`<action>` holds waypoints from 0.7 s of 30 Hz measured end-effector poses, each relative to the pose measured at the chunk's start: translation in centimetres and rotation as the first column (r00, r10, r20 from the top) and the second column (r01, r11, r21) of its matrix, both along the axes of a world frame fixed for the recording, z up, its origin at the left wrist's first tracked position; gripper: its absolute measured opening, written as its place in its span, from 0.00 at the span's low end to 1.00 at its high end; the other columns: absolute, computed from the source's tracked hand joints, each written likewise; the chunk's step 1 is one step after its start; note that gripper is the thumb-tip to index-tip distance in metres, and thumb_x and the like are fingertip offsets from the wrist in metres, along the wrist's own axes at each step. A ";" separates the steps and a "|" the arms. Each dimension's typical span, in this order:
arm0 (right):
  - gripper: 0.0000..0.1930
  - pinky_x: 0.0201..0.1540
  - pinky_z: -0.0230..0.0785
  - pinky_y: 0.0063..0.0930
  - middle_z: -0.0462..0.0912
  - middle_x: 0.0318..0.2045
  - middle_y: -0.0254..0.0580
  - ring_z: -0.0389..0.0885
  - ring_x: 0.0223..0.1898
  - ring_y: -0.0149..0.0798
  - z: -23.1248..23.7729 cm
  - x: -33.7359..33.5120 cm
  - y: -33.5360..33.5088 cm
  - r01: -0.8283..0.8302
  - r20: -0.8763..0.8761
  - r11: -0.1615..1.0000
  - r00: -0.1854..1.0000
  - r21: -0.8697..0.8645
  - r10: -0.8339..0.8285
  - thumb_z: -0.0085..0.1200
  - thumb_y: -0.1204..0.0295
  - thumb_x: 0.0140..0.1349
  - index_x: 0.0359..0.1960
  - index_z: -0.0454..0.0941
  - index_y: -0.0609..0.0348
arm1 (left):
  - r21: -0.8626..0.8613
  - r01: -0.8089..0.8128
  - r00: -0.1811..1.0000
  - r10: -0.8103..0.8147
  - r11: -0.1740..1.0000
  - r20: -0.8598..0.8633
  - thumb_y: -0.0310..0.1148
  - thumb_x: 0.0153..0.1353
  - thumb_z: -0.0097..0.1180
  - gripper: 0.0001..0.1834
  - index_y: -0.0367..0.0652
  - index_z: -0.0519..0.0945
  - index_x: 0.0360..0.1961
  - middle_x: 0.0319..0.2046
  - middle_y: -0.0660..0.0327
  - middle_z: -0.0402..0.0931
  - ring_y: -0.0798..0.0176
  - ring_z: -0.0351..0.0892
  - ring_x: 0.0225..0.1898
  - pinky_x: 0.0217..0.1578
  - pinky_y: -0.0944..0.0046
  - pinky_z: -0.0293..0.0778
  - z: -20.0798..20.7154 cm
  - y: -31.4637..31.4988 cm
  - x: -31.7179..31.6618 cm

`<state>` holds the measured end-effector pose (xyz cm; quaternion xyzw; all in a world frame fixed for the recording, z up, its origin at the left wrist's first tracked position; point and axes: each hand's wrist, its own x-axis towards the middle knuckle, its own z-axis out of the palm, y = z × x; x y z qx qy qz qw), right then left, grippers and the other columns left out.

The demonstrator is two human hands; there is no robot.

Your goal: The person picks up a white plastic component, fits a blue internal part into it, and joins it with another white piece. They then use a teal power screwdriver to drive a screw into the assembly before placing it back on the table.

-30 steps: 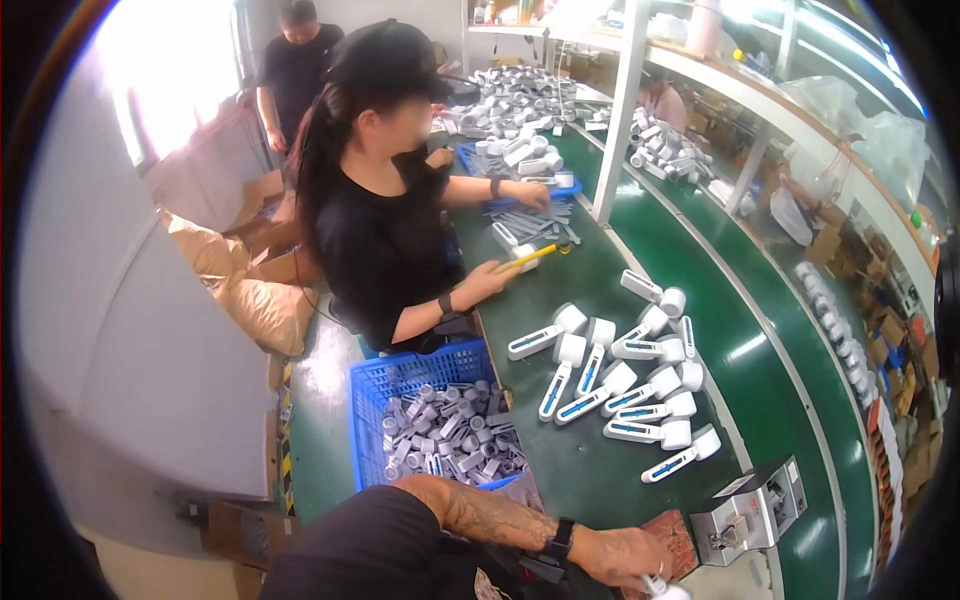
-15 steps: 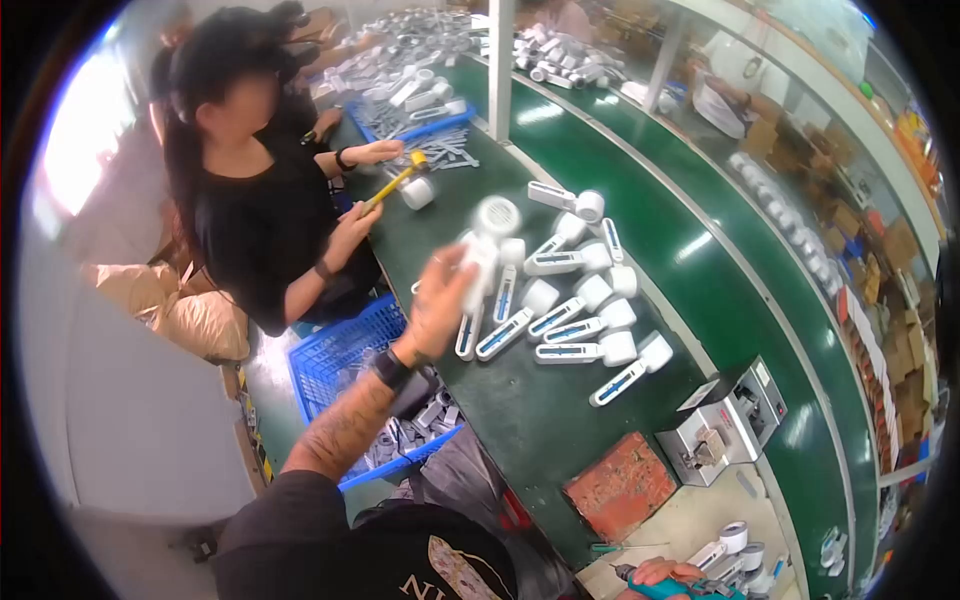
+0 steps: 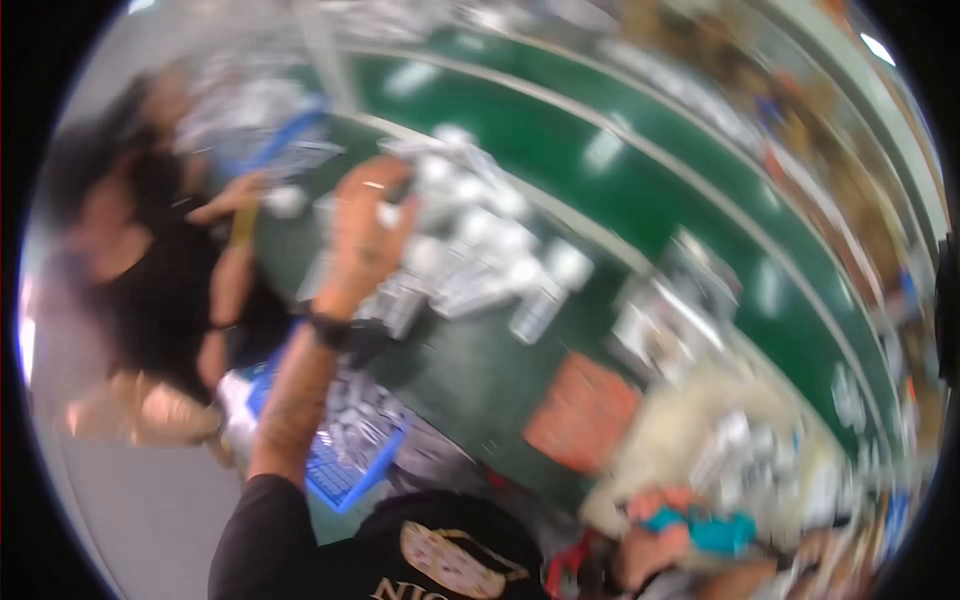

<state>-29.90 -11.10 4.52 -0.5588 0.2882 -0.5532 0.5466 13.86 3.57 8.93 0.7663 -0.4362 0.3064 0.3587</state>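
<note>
Head view: left hand [image 3: 368,232] at ten o'clock, curved over white round-headed handheld devices [image 3: 490,232] toward twelve; blur hides its grip. Five o'clock: blurred hand [image 3: 650,548] holding teal power tool [image 3: 722,533]; cannot tell whose.

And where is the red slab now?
Head view, lower right of centre: the red slab lies on the green tabletop, left of the beige surface.

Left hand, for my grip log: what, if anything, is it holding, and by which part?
It cannot be told: the left hand is blurred, among or over the white pieces.
</note>
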 end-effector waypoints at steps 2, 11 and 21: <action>0.26 0.25 0.71 0.31 0.76 0.20 0.42 0.75 0.21 0.37 1.1 0.6 0.2 -0.064 0.004 0.993 0.998 0.097 0.064 0.62 0.50 0.61 0.41 0.71 0.63 | -0.111 0.250 0.916 -0.272 0.962 -0.296 0.22 0.63 0.59 0.16 0.36 0.78 0.52 0.53 0.52 0.77 0.54 0.81 0.53 0.53 0.58 0.76 2.1 -3.6 -6.2; 0.36 0.27 0.67 0.31 0.73 0.23 0.40 0.74 0.24 0.38 2.9 -3.2 1.1 -0.175 -0.038 0.978 0.983 0.113 0.180 0.64 0.40 0.58 0.45 0.68 0.63 | 0.091 0.870 0.469 -0.754 0.485 -0.460 0.49 0.65 0.57 0.19 0.41 0.78 0.37 0.35 0.55 0.80 0.50 0.81 0.37 0.37 0.49 0.74 -6.6 -22.6 -29.8; 0.37 0.30 0.69 0.30 0.75 0.25 0.41 0.75 0.26 0.38 2.1 -5.5 1.8 -0.144 -0.062 0.984 0.987 0.105 0.151 0.65 0.41 0.59 0.48 0.69 0.66 | 0.422 0.777 0.624 -0.488 0.466 -0.610 0.64 0.61 0.50 0.37 0.41 0.75 0.54 0.46 0.51 0.78 0.50 0.77 0.45 0.47 0.47 0.67 -9.9 -27.8 -36.0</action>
